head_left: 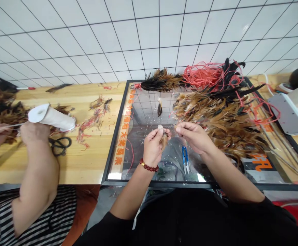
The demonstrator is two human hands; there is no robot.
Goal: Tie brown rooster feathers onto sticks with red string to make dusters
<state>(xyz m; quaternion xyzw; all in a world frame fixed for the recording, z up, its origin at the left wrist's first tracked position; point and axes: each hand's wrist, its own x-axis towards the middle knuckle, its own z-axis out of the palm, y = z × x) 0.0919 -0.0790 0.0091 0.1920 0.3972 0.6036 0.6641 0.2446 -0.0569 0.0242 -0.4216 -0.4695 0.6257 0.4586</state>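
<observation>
Feather bunch (164, 143), head view: small, brown, pale quill ends up; held over the left half of the glass panel (125, 99), between rear and front edges. No tie visible on it.
Left hand (152, 146): thumb and fingers clamped on the bunch.
Right hand (194, 137): thumb and forefinger together at the tips, just beside the feather pile; cannot tell whether a feather is between them.
Tied bundle (161, 81): near the rear left corner, red string round its quill end; judged done.
Feather pile (223, 128): large, loose, across the right half; judged still to be worked, so much appears left.
Red string (202, 77): tangled along the rear edge, right of the bundle.
Single feather (159, 108): apart, toward the rear edge.
Blue snips (185, 159): lying near the front edge, untouched.
</observation>
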